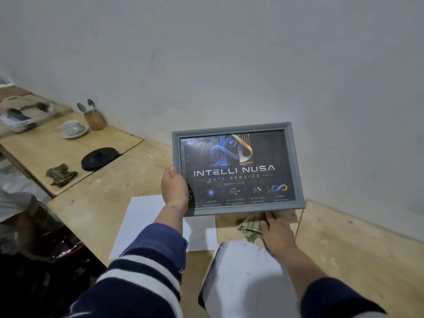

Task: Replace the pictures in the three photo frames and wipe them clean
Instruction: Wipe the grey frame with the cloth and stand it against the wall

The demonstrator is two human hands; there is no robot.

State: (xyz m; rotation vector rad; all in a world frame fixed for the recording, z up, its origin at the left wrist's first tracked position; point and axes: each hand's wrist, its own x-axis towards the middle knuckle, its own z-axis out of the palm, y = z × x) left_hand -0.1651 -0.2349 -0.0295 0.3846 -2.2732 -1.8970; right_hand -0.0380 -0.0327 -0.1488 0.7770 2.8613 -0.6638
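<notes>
A grey photo frame [238, 128] with a dark "INTELLI NUSA" picture behind its glass is held up, tilted toward me, above the wooden table [344, 237]. My left hand [175, 188] grips the frame's lower left corner, thumb on the front. My right hand [276, 229] lies on the table under the frame's lower right edge, its fingers on a green checked cloth [251, 227]. A white sheet of paper [140, 221] lies flat below the frame. A curled print [247, 278], white side up, rests near my right forearm.
On the left a lighter board carries a black round disc [99, 158], a folded dark green cloth [61, 174], a white cup on a saucer [73, 129] and a wooden holder with spoons [94, 119]. A plain wall stands close behind the table.
</notes>
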